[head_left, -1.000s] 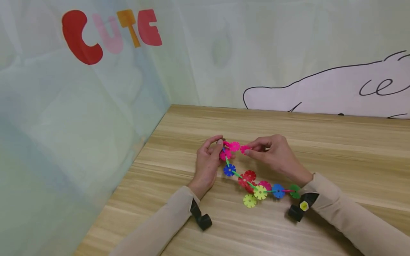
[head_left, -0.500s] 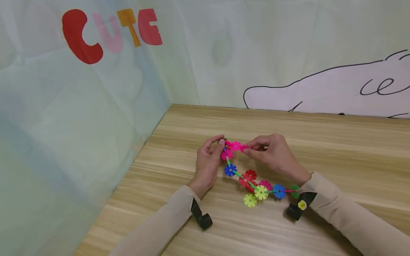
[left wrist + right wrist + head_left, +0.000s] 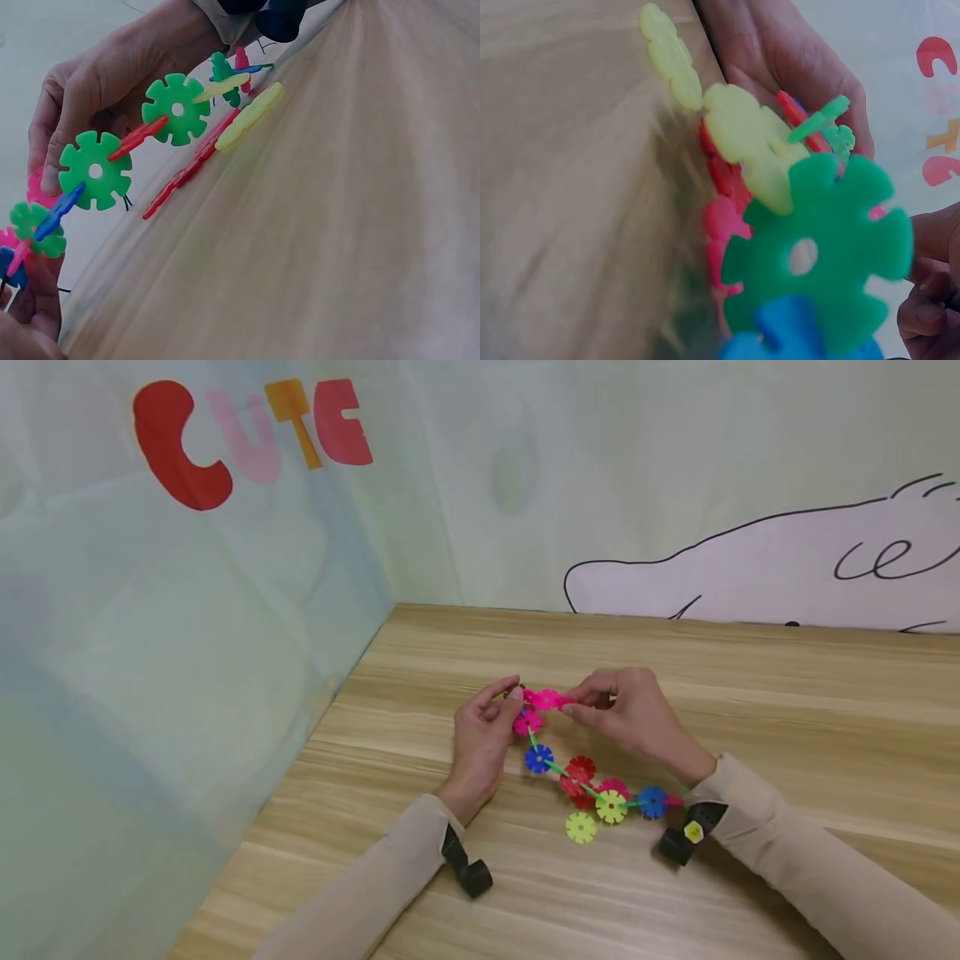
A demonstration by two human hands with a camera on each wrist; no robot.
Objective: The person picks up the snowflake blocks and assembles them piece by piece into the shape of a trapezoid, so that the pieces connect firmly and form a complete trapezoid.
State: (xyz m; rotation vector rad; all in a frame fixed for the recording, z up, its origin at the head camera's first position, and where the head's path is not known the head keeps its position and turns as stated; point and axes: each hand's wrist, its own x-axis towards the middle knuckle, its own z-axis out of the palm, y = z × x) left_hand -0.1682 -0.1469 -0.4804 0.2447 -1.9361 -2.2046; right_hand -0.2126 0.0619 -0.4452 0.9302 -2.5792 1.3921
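Observation:
A chain of slotted snowflake discs hangs between my hands and curves toward my right sleeve; one of its blue discs point(image 3: 538, 758) faces the head camera. My left hand point(image 3: 480, 743) pinches the far end of the chain between thumb and fingers, near a pink disc point(image 3: 527, 722). With thumb and fingertips, my right hand point(image 3: 637, 714) grips a pink disc point(image 3: 566, 702), edge-on and right at another pink disc point(image 3: 547, 699) beside the left fingertips. Green discs point(image 3: 95, 171) of the chain show in the left wrist view. A large green disc point(image 3: 817, 255) covers much of the right wrist view.
Loose discs lie on the wooden table point(image 3: 360, 827) below the chain: a yellow disc point(image 3: 581, 827), red discs point(image 3: 582, 767) and a pink disc point(image 3: 613, 788). A printed backdrop point(image 3: 480, 485) rises along the table's back and left edges.
My right hand has moved slightly left, toward the left hand. The pink disc in its fingers has turned from face-on to edge-on and now overlaps the neighbouring pink disc in view.

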